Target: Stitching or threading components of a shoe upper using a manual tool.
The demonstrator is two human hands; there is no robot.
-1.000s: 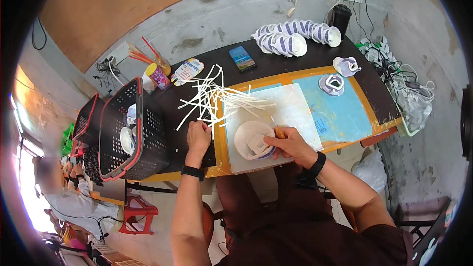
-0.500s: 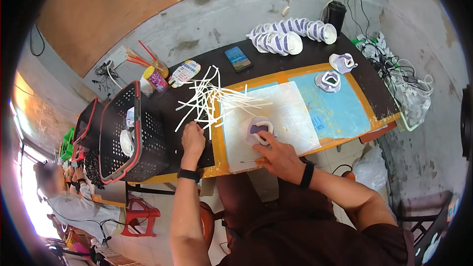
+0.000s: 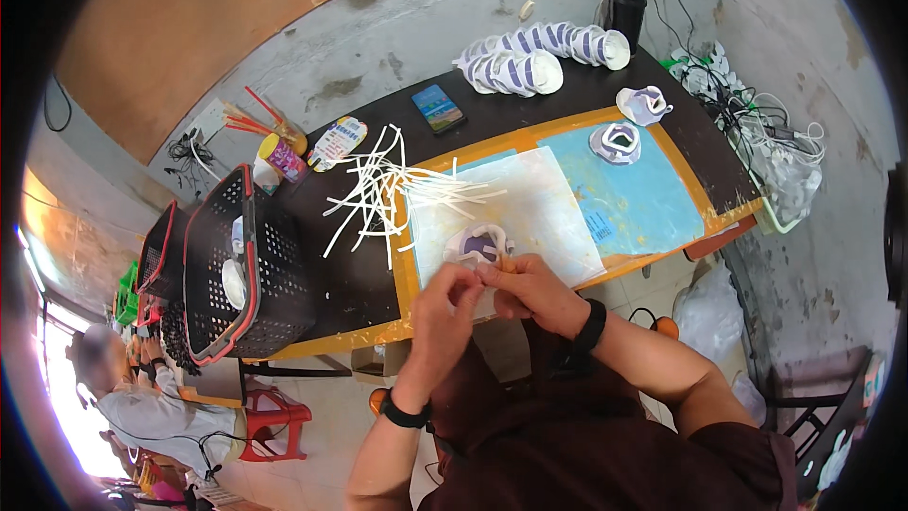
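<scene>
A small white-and-purple shoe upper (image 3: 475, 242) rests on the white sheet (image 3: 563, 203), its opening facing up. My left hand (image 3: 443, 310) is closed in a pinch at the upper's near edge; what lies between its fingertips is too small to make out. My right hand (image 3: 537, 295) meets it there, thumb and finger closed on the same near edge, other fingers curled under. Left of the sheet, a loose heap of thin white strips (image 3: 383, 191) partly overlaps it. Two more shoe uppers, one on the blue sheet (image 3: 653, 199) and another shoe upper (image 3: 644, 105) behind it, stand at the right.
Rows of nested shoe uppers (image 3: 539, 55) lie along the back beside a black cup (image 3: 625, 14). A phone (image 3: 439, 109) sits at the table's back. Black baskets (image 3: 284, 270) stand at left, near a purple-and-yellow can (image 3: 282, 157). Cables (image 3: 757, 118) hang at right. A co-worker (image 3: 161, 416) sits far left.
My left hand has moved right and nearer, from the white strips to the shoe upper. My right hand has shifted slightly, and both hands now meet. A thin tool by my right hand no longer shows.
</scene>
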